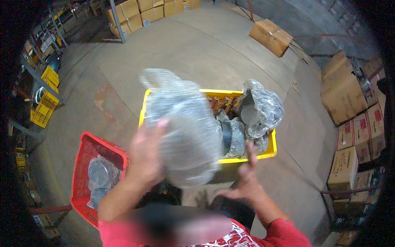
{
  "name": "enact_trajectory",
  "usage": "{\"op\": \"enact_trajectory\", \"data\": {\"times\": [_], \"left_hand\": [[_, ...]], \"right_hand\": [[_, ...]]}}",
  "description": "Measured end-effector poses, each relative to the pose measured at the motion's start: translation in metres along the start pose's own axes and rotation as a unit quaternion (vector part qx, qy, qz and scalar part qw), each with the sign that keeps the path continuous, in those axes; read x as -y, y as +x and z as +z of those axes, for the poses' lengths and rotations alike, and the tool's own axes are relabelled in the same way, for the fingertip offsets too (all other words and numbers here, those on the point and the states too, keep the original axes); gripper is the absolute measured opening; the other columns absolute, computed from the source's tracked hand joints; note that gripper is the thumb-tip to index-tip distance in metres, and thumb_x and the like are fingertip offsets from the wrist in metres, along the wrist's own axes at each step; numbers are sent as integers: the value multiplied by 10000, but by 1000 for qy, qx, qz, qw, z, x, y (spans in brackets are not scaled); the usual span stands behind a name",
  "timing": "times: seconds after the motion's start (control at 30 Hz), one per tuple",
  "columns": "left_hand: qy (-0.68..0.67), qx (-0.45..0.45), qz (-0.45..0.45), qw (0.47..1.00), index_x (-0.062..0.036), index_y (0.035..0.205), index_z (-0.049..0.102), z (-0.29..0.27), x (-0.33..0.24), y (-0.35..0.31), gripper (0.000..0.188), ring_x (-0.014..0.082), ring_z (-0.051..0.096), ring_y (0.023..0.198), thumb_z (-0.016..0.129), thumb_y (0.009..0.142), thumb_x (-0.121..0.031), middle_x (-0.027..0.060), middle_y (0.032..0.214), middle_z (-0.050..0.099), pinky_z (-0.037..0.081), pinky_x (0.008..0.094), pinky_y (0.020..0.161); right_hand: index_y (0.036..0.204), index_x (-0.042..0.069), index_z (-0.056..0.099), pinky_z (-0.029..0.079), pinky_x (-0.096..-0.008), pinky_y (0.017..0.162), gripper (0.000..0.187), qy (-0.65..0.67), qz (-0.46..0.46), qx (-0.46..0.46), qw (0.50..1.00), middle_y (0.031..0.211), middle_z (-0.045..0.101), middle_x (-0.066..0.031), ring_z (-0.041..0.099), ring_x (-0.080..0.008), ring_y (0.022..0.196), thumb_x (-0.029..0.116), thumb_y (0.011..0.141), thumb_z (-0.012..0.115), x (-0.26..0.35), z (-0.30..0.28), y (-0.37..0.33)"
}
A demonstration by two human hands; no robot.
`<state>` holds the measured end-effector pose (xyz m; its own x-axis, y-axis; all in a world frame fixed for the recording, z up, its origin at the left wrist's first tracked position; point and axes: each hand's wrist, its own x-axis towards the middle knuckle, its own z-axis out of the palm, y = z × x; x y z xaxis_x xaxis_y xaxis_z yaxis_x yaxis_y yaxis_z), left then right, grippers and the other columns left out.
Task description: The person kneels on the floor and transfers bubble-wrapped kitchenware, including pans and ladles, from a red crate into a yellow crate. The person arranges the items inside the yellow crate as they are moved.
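A large item in clear bubble wrap (187, 140), smeared by motion, is held up over the left part of the yellow crate (269, 154). My left hand (149, 154) grips its left side; the wrap hides some of the fingers. My right hand (247, 177) is off the item, fingers apart, near the crate's front edge. Inside the crate lie more bubble-wrapped round pieces (235, 136) and several copper-brown pieces (220, 103). Another wrapped piece (263, 109) rests at the crate's right end, rising above the rim.
To my left a red crate (82, 173) holds bubble-wrapped round pieces (98, 173). Yellow crates (44, 107) stand by the shelving at far left. Cardboard boxes (347, 88) are stacked on the right. One carton (270, 37) lies on the floor ahead; more cartons (152, 14) line the back.
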<state>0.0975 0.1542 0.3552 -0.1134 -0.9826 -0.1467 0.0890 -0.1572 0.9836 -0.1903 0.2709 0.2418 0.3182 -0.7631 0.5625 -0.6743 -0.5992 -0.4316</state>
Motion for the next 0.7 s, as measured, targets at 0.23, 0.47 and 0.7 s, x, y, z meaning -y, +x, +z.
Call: {"op": "enact_trajectory", "data": {"times": [0.23, 0.47, 0.7], "left_hand": [[-354, 171, -62, 918, -44, 1211, 556, 187, 44, 43, 314, 205, 630, 1015, 558, 1019, -292, 98, 1105, 646, 502, 400, 951], [-299, 123, -136, 936, 81, 1202, 520, 249, 103, 95, 454, 287, 589, 1092, 515, 957, -301, 221, 1163, 608, 468, 410, 949], [-294, 115, -193, 929, 130, 1248, 523, 274, 158, 151, 526, 338, 597, 1165, 521, 955, -306, 272, 1234, 615, 469, 424, 976]], "right_hand": [[1602, 196, 97, 277, -543, 1181, 1242, 26, 134, -179, 974, 1610, 220, -112, 309, -370, 1446, 502, 692, 885, -38, 18, -43], [1583, 161, 191, 346, -561, 1085, 1176, -201, 249, -183, 930, 1428, 406, -246, 442, -451, 1287, 408, 667, 886, -42, 0, -20], [1584, 139, 244, 378, -512, 1059, 1119, -217, 300, -153, 916, 1329, 451, -248, 475, -442, 1229, 236, 654, 858, -48, 11, 14]]}}
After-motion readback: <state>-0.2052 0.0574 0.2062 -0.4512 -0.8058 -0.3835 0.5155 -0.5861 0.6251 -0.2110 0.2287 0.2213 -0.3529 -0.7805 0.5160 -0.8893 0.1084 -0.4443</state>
